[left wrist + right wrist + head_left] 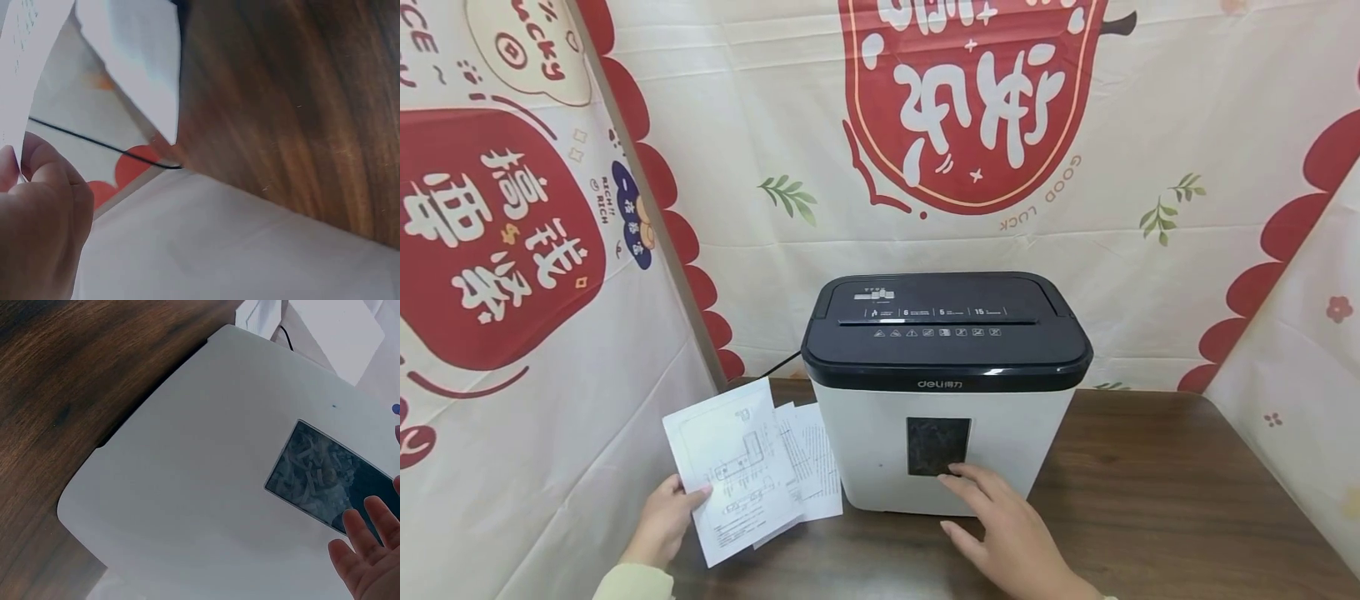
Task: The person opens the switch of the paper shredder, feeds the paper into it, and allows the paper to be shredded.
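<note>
My left hand [664, 518] pinches the lower left edge of a printed sheet of paper [737, 467], thumb on its face, and holds it up above the table. More printed sheets [820, 462] lie behind it, beside the shredder. The white paper shredder [872, 442] with a black top stands upright in the middle; a slot runs across its lid. In front of its dark window [936, 446] is my right hand [1011, 533], fingers spread and holding nothing. Through the window [312, 465], the right wrist view shows shredded paper strips inside.
The shredder stands on a brown wooden table [1150, 475]. A thin black cord [782, 364] runs from behind it to the left. Printed cloth walls [760, 275] with red scalloped edges enclose the table at the back and both sides.
</note>
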A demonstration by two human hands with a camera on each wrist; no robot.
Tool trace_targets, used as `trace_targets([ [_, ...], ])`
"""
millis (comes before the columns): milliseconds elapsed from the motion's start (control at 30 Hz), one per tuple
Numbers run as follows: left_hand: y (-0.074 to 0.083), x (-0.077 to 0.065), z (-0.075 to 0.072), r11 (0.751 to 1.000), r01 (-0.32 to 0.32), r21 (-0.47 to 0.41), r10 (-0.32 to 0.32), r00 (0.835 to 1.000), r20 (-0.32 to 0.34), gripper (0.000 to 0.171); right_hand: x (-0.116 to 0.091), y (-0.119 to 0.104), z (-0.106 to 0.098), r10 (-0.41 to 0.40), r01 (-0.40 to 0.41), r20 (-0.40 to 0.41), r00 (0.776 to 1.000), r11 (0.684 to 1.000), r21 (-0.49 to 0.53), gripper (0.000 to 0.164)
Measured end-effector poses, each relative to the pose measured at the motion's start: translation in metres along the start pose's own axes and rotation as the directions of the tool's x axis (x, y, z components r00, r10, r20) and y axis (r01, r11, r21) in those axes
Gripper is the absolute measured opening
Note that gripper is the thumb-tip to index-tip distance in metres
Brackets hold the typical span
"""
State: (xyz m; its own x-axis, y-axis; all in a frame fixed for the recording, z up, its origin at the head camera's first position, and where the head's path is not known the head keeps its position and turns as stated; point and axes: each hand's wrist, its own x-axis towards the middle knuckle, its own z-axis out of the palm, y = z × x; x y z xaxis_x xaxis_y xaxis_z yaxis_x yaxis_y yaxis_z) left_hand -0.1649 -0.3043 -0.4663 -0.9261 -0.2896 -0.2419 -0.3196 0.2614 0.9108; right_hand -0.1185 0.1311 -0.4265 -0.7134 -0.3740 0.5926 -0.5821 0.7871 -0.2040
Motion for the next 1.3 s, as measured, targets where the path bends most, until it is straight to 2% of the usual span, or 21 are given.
trace_targets([
  [200, 0.012, -0.015, -0.006, 1.0, -0.013, -0.016, 0.013, 1.0, 0.012, 0.055, 0.002, -0.001, -0.003, 0.025, -0.025, 0.002, 1.0, 1.0, 0.008, 0.055],
  [400, 0.028, -0.033, -0.01, 0.998, -0.027, -0.06, 0.027, 1.0, 0.011, 0.059, 0.004, -0.003, -0.01, 0.048, -0.047, -0.033, 0.998, 0.998, 0.046, 0.056],
  [633, 0.047, -0.052, -0.009, 0.987, -0.05, -0.154, 0.056, 0.998, 0.033, 0.059, 0.009, -0.006, -0.019, 0.003, 0.004, -0.109, 0.994, 0.998, 0.066, 0.06],
  [800, 0.061, -0.068, -0.007, 0.973, -0.101, -0.209, 0.114, 0.992, 0.05, 0.057, 0.012, -0.006, -0.025, -0.003, 0.013, -0.127, 0.992, 0.997, 0.073, 0.061],
  [967, 0.075, -0.081, -0.001, 0.947, -0.197, -0.254, 0.222, 0.972, 0.077, 0.053, 0.015, -0.006, -0.032, -0.024, 0.038, -0.137, 0.99, 0.995, 0.097, 0.062],
  [1133, 0.091, -0.091, 0.008, 0.917, -0.291, -0.273, 0.33, 0.938, 0.108, 0.049, 0.021, -0.005, -0.042, -0.035, 0.053, -0.143, 0.989, 0.991, 0.126, 0.06],
  [1233, 0.101, -0.097, 0.015, 0.901, -0.325, -0.288, 0.373, 0.919, 0.13, 0.049, 0.025, -0.006, -0.048, -0.036, 0.056, -0.139, 0.99, 0.989, 0.137, 0.058],
  [1300, 0.108, -0.101, 0.02, 0.895, -0.331, -0.299, 0.385, 0.912, 0.144, 0.048, 0.027, -0.006, -0.052, -0.041, 0.061, -0.136, 0.99, 0.988, 0.144, 0.058],
])
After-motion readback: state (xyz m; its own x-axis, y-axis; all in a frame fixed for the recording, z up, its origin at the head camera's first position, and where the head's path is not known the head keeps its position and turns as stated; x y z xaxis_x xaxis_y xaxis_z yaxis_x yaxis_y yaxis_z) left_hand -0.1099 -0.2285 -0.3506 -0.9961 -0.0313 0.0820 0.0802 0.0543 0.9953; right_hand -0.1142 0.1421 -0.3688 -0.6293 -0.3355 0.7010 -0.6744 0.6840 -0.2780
